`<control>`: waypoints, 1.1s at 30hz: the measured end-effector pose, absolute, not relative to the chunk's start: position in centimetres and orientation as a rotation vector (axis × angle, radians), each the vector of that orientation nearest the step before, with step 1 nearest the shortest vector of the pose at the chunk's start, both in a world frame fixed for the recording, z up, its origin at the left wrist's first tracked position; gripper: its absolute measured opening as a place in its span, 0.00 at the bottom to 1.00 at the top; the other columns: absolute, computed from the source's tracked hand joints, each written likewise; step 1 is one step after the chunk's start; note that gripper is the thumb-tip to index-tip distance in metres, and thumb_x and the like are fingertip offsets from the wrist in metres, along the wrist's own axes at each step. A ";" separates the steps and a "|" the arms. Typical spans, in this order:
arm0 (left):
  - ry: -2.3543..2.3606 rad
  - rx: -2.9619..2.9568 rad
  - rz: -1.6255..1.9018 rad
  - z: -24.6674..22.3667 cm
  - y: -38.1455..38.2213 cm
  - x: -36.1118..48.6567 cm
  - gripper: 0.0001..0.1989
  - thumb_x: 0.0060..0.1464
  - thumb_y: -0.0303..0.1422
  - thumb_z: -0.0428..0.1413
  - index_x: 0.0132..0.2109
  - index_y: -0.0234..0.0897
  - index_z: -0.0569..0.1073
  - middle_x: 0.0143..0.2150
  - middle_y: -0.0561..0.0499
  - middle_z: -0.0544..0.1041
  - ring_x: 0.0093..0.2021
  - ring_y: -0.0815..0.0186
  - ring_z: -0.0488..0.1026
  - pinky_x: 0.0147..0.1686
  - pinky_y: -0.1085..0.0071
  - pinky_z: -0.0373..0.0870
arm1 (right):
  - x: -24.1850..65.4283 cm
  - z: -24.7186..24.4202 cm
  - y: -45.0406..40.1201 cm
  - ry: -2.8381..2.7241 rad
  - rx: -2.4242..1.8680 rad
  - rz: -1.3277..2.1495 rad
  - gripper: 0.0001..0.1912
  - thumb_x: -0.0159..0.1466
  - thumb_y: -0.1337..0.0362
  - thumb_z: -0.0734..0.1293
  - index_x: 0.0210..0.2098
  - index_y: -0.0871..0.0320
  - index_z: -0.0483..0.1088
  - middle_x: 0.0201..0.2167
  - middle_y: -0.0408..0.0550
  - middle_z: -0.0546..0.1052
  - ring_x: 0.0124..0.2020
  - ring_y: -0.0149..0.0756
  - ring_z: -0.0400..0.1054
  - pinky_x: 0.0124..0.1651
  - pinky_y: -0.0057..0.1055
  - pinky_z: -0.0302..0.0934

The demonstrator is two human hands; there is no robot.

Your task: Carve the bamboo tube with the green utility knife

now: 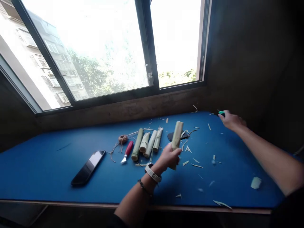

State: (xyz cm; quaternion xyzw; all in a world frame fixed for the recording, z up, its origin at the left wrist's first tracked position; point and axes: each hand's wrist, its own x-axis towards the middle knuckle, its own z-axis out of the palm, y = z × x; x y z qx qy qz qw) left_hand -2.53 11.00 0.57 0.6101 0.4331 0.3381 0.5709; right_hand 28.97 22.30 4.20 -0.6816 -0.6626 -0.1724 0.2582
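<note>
My left hand [169,156] is closed around the lower part of a pale green bamboo tube [177,134], held upright with a slight tilt above the table. Far off to the right, my right hand [231,120] is closed on a small knife [221,113] with a green and dark handle. Its thin tip points left, away from the tube, and most of the handle is hidden by the fingers. Behind the tube lies a dark flat piece [171,136] with shavings [185,134] on it.
On the blue table [47,161] lie several bamboo tubes [136,145], a red-handled knife [128,148], a ball of twine [123,139] and a black phone [88,168]. Shavings [197,165] are scattered at right, with a pale chunk [256,182] nearby. A window [102,47] rises behind.
</note>
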 end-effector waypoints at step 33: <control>1.235 1.439 0.825 0.0 12.2 -3.1 0.08 0.50 0.32 0.51 0.34 0.36 0.58 0.19 0.59 0.63 0.16 0.75 0.63 0.16 0.79 0.61 | 16.7 0.5 19.0 -2.536 -1.495 -0.550 0.20 0.66 0.55 0.50 0.51 0.57 0.60 0.33 0.54 0.76 0.27 0.39 0.70 0.24 0.26 0.46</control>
